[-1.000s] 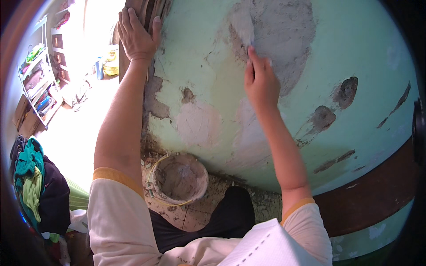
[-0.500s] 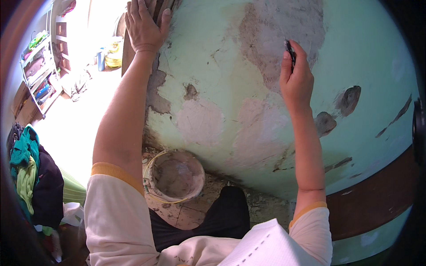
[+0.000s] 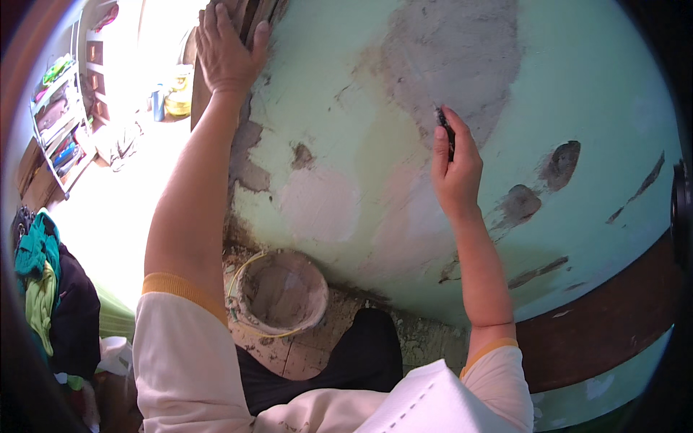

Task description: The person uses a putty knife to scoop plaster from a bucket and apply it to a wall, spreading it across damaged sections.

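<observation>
- Dark, thin scraper blade (image 3: pixel 445 132) sits pinched in our right hand (image 3: pixel 455 169), fingers curled tight round it, its tip on the grey plaster patch (image 3: pixel 455 58).
- Looks stiff and light to us, probably sharp-edged, so best held low on the shank like now; most of it is hidden in the fist.
- Long axis runs up the wall (image 3: pixel 592 79), tip pointing away from us.
- Left hand (image 3: pixel 227 50) lies flat and spread at the wall's broken edge, holding nothing.
- Crusty bucket (image 3: pixel 280 290) sits on the floor below, between our arms.
</observation>
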A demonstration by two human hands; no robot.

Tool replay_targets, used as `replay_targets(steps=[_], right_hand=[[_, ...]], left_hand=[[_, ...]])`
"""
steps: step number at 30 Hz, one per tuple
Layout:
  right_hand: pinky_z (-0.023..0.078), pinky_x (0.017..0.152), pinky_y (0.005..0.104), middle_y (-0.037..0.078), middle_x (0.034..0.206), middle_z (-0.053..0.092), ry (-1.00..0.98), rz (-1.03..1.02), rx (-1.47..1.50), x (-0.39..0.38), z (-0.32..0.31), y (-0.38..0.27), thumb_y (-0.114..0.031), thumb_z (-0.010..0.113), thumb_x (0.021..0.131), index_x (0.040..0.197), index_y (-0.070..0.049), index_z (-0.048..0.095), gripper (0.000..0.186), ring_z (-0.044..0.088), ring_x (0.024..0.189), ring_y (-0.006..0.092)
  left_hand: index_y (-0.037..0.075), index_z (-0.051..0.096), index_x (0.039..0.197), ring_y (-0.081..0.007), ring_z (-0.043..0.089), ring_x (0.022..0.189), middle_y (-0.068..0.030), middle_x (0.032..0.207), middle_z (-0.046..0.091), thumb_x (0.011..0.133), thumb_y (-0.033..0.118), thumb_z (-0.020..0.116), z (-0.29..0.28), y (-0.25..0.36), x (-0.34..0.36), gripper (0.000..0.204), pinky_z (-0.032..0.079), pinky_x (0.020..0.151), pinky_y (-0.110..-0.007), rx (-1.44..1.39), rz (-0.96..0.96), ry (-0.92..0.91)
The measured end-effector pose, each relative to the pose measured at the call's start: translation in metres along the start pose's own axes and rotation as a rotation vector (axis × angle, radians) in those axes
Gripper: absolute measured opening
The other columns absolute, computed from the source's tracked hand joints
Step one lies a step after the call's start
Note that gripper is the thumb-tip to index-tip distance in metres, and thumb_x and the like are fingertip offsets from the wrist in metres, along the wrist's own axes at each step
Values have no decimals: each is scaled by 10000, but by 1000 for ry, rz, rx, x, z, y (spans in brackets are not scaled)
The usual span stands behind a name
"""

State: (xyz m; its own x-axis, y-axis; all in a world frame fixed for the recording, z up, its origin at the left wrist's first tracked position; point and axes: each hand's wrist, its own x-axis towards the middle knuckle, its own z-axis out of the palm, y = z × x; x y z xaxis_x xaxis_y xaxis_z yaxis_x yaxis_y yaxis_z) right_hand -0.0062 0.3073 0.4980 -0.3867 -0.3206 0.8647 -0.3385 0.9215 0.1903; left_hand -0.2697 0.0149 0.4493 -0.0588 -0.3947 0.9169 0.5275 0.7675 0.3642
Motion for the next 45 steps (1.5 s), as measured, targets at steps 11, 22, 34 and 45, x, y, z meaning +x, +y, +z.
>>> replay_targets(steps=[11,22,34,45], right_hand=[[562,684,418,107,1020,581,168,-133,-728,135,-58,73,-148,605,958,1429,-239,551,483,609,890,303],[572,730,426,98,1042,589,116,-137,-680,113,-88,70,-105,632,914,1426,-284,549,549,588,932,306],[565,713,416,84,966,563,77,-109,-665,52,-101,78,-60,657,886,1418,-265,562,578,578,914,310],[549,706,429,70,988,560,-67,1,-624,25,-74,60,-81,646,916,1421,-261,559,544,563,869,307]], left_hand=[[-89,366,1440,-415,301,1454,-269,1481,395,949,502,575,1,3,-1,796,248,1201,-521,-2,-15,-14],[-96,368,1437,-428,310,1445,-284,1482,387,954,491,581,-6,-1,1,789,256,1197,-526,6,14,-18],[-102,363,1435,-449,330,1423,-290,1476,392,957,480,576,-8,5,2,782,262,1190,-535,3,30,-14],[-83,368,1445,-439,348,1416,-275,1484,397,954,495,572,-4,2,0,785,269,1181,-537,1,24,-2]])
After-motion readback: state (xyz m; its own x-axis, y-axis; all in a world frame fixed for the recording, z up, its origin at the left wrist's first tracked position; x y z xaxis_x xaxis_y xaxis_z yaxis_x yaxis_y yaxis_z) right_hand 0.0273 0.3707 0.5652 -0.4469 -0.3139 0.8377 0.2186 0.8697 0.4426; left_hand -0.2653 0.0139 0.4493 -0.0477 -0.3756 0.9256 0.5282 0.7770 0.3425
